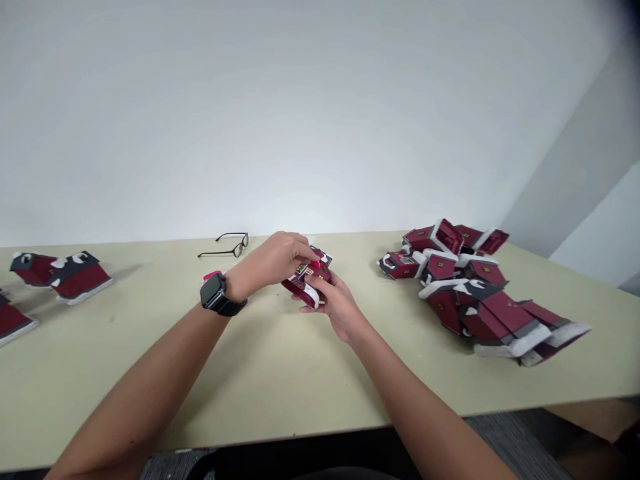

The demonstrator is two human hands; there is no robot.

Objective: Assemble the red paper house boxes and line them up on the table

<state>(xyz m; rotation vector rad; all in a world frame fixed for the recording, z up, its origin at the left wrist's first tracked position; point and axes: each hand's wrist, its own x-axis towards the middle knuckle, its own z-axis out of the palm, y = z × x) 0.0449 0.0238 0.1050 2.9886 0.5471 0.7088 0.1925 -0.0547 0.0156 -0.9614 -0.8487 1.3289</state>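
Observation:
My right hand [337,303] holds a small dark red model house [320,270] above the table, thumb on its front and fingers beneath. The house has yellow windows and white, snow-like trim, and it is tilted with its white-edged open underside towards me. My left hand [283,257] reaches over from the left, its fingers closed at the top of the house. At those fingertips a small bright red piece [315,259] shows; what it is I cannot make out. My left palm and some of the fingers are hidden.
Several similar red houses [440,267] are heaped on the right of the table [280,380]. More houses [80,277] stand at the far left. Black-framed glasses [235,250] lie near the back wall. A pinkish-red object [212,275] is partly hidden behind my watch [213,293].

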